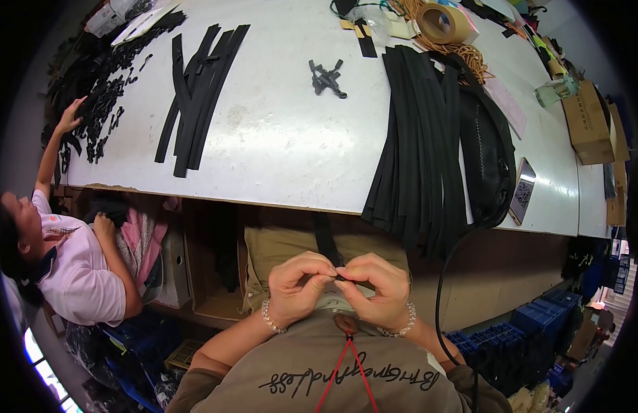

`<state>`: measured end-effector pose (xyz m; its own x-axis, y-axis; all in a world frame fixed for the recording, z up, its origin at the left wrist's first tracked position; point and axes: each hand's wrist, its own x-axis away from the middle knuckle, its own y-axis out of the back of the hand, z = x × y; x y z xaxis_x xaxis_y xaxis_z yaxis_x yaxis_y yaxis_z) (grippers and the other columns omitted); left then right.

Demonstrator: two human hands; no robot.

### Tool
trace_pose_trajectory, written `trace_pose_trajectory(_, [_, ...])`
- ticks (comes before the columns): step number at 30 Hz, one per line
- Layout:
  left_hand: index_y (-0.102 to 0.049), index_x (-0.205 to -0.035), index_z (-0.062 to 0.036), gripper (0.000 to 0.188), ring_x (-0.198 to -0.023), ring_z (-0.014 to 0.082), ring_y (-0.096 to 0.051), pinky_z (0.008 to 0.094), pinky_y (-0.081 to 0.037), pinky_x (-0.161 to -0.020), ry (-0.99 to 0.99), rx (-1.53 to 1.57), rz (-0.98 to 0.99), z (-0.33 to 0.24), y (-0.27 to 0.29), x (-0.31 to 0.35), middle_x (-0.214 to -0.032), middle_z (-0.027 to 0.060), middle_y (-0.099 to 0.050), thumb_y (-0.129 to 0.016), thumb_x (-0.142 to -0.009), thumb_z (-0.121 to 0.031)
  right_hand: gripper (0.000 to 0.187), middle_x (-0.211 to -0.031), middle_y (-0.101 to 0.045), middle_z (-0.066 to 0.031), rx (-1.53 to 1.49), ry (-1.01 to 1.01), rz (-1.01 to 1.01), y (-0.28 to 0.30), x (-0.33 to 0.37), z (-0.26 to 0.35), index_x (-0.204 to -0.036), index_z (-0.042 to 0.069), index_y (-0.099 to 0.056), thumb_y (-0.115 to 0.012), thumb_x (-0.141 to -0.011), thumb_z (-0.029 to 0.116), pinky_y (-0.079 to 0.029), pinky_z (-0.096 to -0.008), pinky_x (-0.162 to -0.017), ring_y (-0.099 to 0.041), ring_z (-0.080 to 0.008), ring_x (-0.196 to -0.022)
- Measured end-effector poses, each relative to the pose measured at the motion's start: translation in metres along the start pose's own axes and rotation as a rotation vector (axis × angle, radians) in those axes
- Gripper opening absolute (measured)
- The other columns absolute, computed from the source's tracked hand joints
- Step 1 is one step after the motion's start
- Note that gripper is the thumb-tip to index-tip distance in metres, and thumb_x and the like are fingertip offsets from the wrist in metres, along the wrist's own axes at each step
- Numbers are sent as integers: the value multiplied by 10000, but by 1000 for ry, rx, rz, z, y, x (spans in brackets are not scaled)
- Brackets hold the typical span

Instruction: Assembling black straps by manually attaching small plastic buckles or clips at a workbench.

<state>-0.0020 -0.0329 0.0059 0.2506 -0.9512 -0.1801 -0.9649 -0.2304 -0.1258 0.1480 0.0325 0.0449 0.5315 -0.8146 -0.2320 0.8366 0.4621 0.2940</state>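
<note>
In front of my chest, my left hand [300, 283] and my right hand [379, 288] meet with thumbs and forefingers pinched together. Between them is the end of a black strip [325, 237], which looks like zipper tape and runs back toward the table edge. Both hands grip at this end; a tiny dark piece there is mostly hidden by the fingertips. On the table ahead lies a small pile of dark grey zipper pulls [326, 78]. Left of it are several loose black strips [205, 96], and right of it a thick bundle of similar strips [419, 138] overhangs the edge.
A black mesh bag [485, 148] and a phone [523, 191] lie right of the bundle. Behind are a tape roll [443, 23] and cardboard boxes [589, 124]. At left, a co-worker [85, 275] reaches toward scattered black pieces [102, 113]. A black cable [439, 296] hangs at my right.
</note>
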Motion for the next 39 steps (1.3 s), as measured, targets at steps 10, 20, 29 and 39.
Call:
trace_pose_trajectory(10, [-614, -829, 12, 77, -729, 177, -619, 270, -491, -630, -118, -198, 18, -5, 5, -4, -810, 109, -645, -655, -768, 34, 158, -778, -622, -96, 75, -11, 12, -3, 2, 3, -856, -4, -630, -694, -716, -40, -486, -257, -562, -607, -176, -630])
trace_pose_trajectory(20, [-654, -844, 0, 119, -671, 98, -594, 216, -472, -595, 213, -48, 224, -6, 17, -13, -801, 60, -654, -701, -736, 17, 191, -829, -640, -102, -185, -97, -81, 0, 3, -4, -890, -19, -640, -696, -710, -49, -489, -245, -606, -612, -152, -690])
trace_pose_trajectory(29, [-663, -857, -6, 106, -710, 112, -595, 221, -479, -636, 309, 30, 135, -19, 5, -18, -833, 68, -650, -685, -757, 18, 205, -840, -637, -94, -86, -46, -97, 5, -3, -5, -900, -7, -653, -699, -707, -59, -477, -233, -596, -595, -136, -671])
trace_pose_trajectory(39, [-657, -868, 10, 99, -822, 150, -607, 251, -493, -720, 237, 102, 69, -9, 1, -17, -892, 96, -643, -643, -783, 59, 217, -824, -631, -86, -68, -24, -88, 7, -7, 0, -895, 9, -672, -711, -693, -60, -476, -237, -581, -597, -139, -672])
